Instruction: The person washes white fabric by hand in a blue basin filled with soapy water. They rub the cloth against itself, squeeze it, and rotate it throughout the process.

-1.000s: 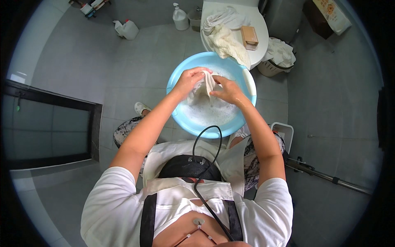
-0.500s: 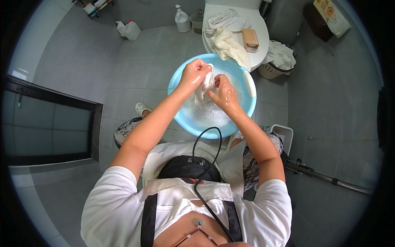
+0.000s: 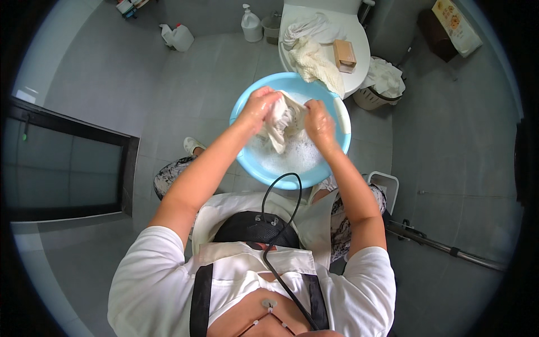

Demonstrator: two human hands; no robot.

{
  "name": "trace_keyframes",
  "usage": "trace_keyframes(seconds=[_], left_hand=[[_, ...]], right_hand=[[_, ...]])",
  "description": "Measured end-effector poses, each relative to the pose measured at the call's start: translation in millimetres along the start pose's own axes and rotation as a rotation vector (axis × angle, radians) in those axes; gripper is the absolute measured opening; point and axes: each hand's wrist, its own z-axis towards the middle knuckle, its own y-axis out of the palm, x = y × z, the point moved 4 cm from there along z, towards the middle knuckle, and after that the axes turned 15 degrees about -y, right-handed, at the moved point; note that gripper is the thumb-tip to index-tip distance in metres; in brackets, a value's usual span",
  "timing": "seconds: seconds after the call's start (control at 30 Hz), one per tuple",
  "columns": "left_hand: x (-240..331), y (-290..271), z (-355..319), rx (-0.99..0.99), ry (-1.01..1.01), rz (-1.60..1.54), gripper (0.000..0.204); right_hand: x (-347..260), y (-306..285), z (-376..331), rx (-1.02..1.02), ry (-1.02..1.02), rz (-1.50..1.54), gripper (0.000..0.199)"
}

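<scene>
A light blue round basin (image 3: pixel 247 163) sits on the grey tiled floor in front of me, holding soapy, foamy water. Over it I hold a wet white cloth (image 3: pixel 281 121) stretched between both hands. My left hand (image 3: pixel 259 104) grips its left end, fingers closed. My right hand (image 3: pixel 316 121) grips the right end, just beside the left. The cloth's lower part hangs toward the foam.
Beyond the basin stands a white closed toilet lid (image 3: pixel 348 39) with cream and white cloths (image 3: pixel 314 59) and a tan soap block (image 3: pixel 344 54). A laundry basket (image 3: pixel 382 84) is at its right. A pump bottle (image 3: pixel 250 23) and a white jug (image 3: pixel 179 36) stand far left; a dark-framed door (image 3: pixel 67 163) at left.
Both hands have lifted the cloth a little out of the water and shifted their grip on it, bunching it between them. The basin has stayed in place.
</scene>
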Motion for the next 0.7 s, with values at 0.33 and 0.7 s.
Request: trace_keyframes(seconds=[0.33, 0.7], left_hand=[[7.0, -23.9, -1.0, -0.072, -0.128, 0.009, 0.011], [44.9, -31.5, -1.3, 0.258, 0.361, 1.024, 0.016]], right_hand=[[0.7, -5.8, 9.9, -0.132, -0.203, 0.372, 0.029], [26.6, -5.3, 9.7, -0.287, 0.24, 0.775, 0.023]])
